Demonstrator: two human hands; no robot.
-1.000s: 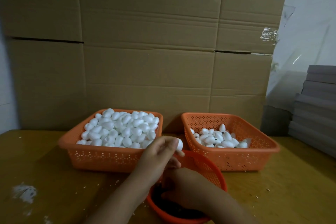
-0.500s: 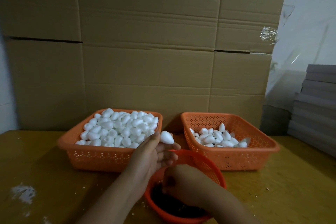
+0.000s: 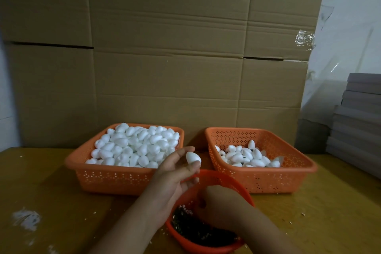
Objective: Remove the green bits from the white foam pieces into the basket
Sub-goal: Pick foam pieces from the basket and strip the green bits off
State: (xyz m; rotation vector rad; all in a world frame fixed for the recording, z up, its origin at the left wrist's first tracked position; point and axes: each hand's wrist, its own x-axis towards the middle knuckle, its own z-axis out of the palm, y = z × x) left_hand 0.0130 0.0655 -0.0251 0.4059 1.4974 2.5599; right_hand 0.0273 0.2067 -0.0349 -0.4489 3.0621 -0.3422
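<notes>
Furthest out to the left of the hands, white crumbs (image 3: 25,217) smear the yellow desk (image 3: 61,218). Nearer, just beyond and left of the left hand, stands a rectangular orange basket (image 3: 115,179) heaped with white foam pieces (image 3: 136,146).

The left hand (image 3: 177,173) is raised palm-up with fingers spread, and a single foam egg (image 3: 193,157) sits pinched at its fingertips, apart from either pile. No green shows on the side of it I can see.

Directly under both hands sits the round orange basket (image 3: 244,194), its bottom dark with picked-off bits (image 3: 198,229). The right hand (image 3: 218,202) hangs low inside it, fingers curled downward; whether they pinch a bit or are empty I cannot tell from here.

To the right of the hands, a second rectangular basket (image 3: 288,175) holds a thin layer of foam pieces (image 3: 245,156), some showing dark spots.

My guess is the bit is being dropped. To do it well, the right fingers should let go low over the round basket so nothing scatters, while the left keeps only a light pinch; foam dents easily. Turning the egg once to check for leftover green before it joins a pile would be wise.
</notes>
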